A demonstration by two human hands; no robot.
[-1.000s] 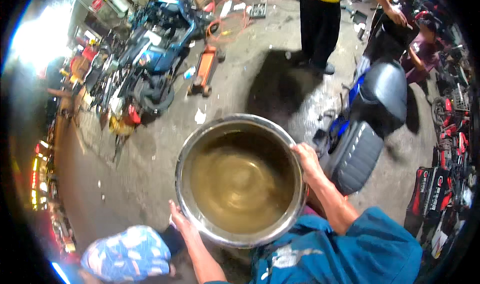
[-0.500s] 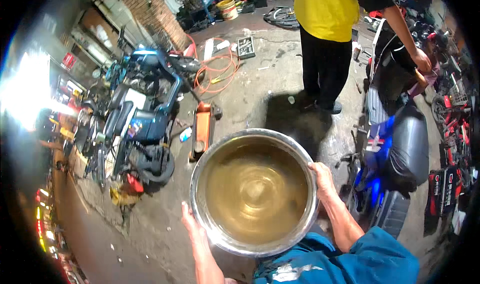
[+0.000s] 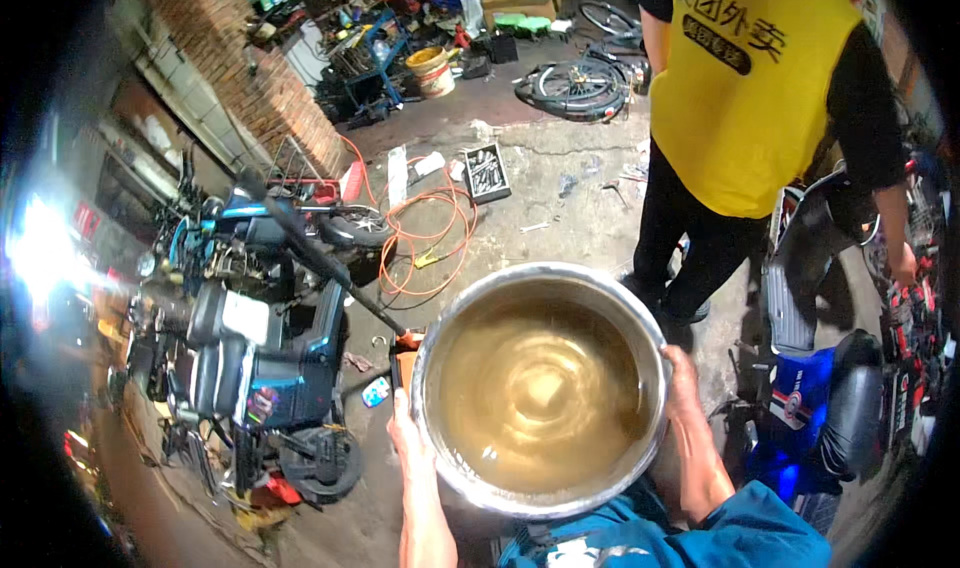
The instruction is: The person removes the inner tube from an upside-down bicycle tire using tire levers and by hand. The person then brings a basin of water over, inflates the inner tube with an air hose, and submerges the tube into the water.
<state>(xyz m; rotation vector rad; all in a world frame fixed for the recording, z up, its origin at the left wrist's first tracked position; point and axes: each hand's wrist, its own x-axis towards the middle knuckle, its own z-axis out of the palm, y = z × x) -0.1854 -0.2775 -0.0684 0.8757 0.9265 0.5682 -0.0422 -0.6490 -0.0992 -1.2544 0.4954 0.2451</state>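
A wide round metal basin [image 3: 540,509] is held level in front of my body. Murky brownish water [image 3: 520,438] fills much of it, with rings on the surface and a bright reflection in the middle. My left hand [image 3: 408,436] grips the basin's left side, its fingertips against the outer wall just below the rim. On the opposite side my right hand [image 3: 682,380] holds the rim, thumb on top, the other fingers hidden behind the metal. Partly covered by the basin, an orange floor jack [image 3: 405,353] with a long dark handle stands just beyond my left hand.
A person in a yellow vest [image 3: 750,98] stands ahead on the right. Parked scooters line the left [image 3: 270,368] and right [image 3: 800,408]. Ahead lie a coiled orange hose [image 3: 470,230], a tool tray [image 3: 486,173], a bicycle wheel [image 3: 572,90] and a bucket [image 3: 430,72].
The basin sits slightly further right in view, its water still rippling. The view has tilted up and moved ahead, showing more floor beyond. The person in yellow appears nearer, now more upright.
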